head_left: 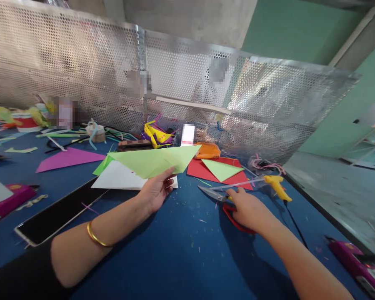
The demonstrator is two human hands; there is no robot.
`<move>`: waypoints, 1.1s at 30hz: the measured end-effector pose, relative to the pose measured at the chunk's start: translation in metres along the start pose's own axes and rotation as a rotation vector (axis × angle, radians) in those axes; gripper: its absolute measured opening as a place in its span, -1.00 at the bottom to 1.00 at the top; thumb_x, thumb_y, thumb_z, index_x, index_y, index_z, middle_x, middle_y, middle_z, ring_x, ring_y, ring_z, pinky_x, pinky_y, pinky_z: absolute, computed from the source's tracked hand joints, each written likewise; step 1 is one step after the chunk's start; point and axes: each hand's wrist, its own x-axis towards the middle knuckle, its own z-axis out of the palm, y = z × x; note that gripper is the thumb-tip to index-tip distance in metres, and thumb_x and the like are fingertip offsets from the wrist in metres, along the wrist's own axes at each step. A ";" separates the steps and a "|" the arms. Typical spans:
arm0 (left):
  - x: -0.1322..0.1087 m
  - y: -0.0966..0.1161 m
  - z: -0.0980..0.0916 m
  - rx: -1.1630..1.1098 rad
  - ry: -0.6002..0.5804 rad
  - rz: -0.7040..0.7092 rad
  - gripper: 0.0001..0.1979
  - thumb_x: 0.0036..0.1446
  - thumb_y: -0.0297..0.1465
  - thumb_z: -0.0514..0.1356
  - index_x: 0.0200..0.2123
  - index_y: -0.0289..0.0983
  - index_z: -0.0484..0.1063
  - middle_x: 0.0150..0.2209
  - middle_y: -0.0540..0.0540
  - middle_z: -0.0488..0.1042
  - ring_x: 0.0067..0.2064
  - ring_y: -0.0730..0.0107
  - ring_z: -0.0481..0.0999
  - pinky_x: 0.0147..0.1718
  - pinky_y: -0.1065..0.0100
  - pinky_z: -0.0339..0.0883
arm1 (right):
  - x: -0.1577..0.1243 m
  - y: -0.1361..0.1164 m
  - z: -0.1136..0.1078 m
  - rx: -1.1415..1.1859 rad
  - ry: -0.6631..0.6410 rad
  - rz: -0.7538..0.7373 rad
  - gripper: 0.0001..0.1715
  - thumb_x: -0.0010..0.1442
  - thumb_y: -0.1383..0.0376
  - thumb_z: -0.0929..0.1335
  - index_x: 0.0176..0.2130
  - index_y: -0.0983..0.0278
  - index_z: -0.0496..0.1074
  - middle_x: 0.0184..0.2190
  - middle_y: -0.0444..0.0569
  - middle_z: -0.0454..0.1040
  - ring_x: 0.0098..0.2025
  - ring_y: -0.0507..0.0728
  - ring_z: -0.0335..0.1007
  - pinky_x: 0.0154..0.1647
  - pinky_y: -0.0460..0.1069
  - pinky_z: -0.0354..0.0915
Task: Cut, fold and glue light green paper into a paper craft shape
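Note:
Between the thumb and fingers of my left hand (158, 189) is a light green sheet of paper (153, 160), raised above the table with a slanted, pointed outline. My right hand (248, 208) grips scissors (214, 193) by their red handles, low over the table. The blades point left and look slightly apart. Some of the handle is hidden under my fingers. Behind the green sheet lies white paper (115, 177). A smaller light green paper piece (223, 170) rests on red paper (196, 167) beyond the scissors.
A yellow glue gun (278, 187) with a black cord lies right of the scissors. Purple paper (70, 158) and a dark flat device (59, 212) are at left. An orange object (208, 151) sits near the perforated metal screen (175, 62). Magenta power strips (356, 262) flank the table.

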 end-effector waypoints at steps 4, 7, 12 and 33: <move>-0.001 -0.001 0.000 -0.009 0.003 0.007 -0.89 0.03 -0.50 0.33 -0.34 -0.35 0.46 -0.49 -0.04 0.47 -0.60 0.62 0.32 -0.70 0.56 0.20 | -0.001 -0.004 -0.006 0.135 0.089 0.007 -0.64 0.12 0.31 0.28 -0.06 0.30 0.41 -0.23 0.15 0.47 -0.23 0.28 0.45 -0.32 0.04 0.21; 0.000 -0.002 -0.001 -0.012 0.001 0.002 -0.85 -0.01 -0.48 0.36 -0.37 -0.35 0.45 -0.49 -0.03 0.46 -0.60 0.62 0.30 -0.70 0.55 0.18 | -0.002 -0.008 -0.007 0.584 0.042 -0.037 -0.68 0.09 0.29 0.33 -0.11 0.23 0.44 -0.43 -0.06 0.46 -0.40 0.15 0.41 -0.40 0.00 0.23; -0.001 -0.004 -0.001 -0.010 -0.014 0.001 -0.83 -0.04 -0.48 0.38 -0.36 -0.34 0.45 -0.48 -0.03 0.48 -0.60 0.63 0.31 -0.71 0.57 0.16 | -0.006 -0.026 -0.003 1.547 -0.164 -0.113 -0.47 -0.07 0.17 0.50 -0.10 0.28 0.43 -0.52 -0.19 0.38 -0.53 0.03 0.35 -0.45 -0.04 0.32; -0.012 -0.026 -0.001 -0.053 -0.109 -0.018 -0.73 -0.19 -0.42 0.46 -0.42 -0.32 0.46 -0.49 0.00 0.48 -0.46 0.51 0.43 -0.45 0.43 0.27 | 0.024 -0.114 -0.016 1.911 0.459 -0.028 -0.51 -0.16 0.27 0.54 -0.24 0.24 0.33 -0.51 -0.21 0.46 -0.56 0.05 0.40 -0.55 -0.05 0.35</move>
